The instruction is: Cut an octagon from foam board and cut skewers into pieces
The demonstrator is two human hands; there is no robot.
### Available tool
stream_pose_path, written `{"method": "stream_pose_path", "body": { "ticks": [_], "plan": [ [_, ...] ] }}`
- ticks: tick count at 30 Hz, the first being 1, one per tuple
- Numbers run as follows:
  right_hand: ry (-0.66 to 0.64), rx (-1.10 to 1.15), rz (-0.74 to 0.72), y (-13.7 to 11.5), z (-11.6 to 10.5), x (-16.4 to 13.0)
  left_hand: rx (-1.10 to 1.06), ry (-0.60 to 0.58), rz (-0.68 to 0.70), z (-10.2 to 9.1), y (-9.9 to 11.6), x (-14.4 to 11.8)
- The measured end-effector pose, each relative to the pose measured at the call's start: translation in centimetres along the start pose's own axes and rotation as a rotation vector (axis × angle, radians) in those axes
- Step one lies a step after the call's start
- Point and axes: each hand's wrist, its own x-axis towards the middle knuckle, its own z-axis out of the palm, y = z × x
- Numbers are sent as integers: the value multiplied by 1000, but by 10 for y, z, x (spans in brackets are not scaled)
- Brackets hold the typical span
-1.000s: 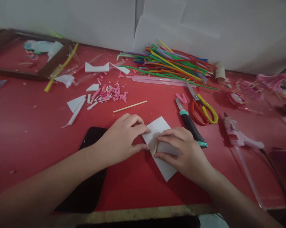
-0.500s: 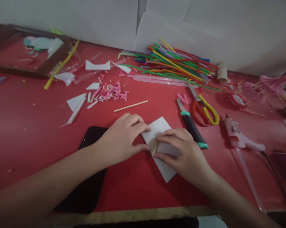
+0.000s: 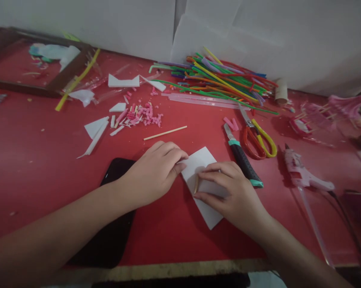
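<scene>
Pinched between right hand [image 3: 228, 192] thumb and forefinger is a short wooden stick piece [image 3: 196, 184], held down against the white foam sheet [image 3: 198, 160] near its left edge; fingers closed on it. Left hand [image 3: 153, 172] lies flat, fingertips pressing the sheet's far-left corner, not gripping anything, fingers loosely together. Sheet sits near the front edge of the desk [image 3: 33, 160], roughly centre, turned diamond-wise, partly hidden under the right hand. Black phone [image 3: 114, 176] lies under the left wrist, just left of the sheet. Black utility knife [image 3: 243, 162] with teal bands is just right of the sheet, scissors [image 3: 258, 138] beside it, pink glue gun [image 3: 300, 174] further right. Longer wooden skewer [image 3: 165, 133] lies behind the hands, well apart from them. Pile of coloured straws [image 3: 222, 82] at the back edge, pink and white offcuts [image 3: 135, 116] left of centre toward the back, brown frame [image 3: 27, 88] at the far-left corner. Judgement: stick is being seated on the foam; best done with steady downward pressure, left fingertips kept pinning the sheet so it doesn't swivel, stick kept parallel to the sheet edge. Can't tell if glue is under it.
</scene>
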Motion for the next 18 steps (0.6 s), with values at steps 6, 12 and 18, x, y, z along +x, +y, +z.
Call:
{"method": "stream_pose_path", "body": {
  "ticks": [6, 12, 18],
  "plan": [
    [-8, 12, -9, 1, -2, 1, 17, 4, 5, 2, 0, 1],
    [-1, 25, -20, 3, -2, 3, 6, 11, -1, 3, -1, 0],
    [2, 31, 2, 3, -1, 2, 11, 20, 11, 2, -1, -1]
  ]
}}
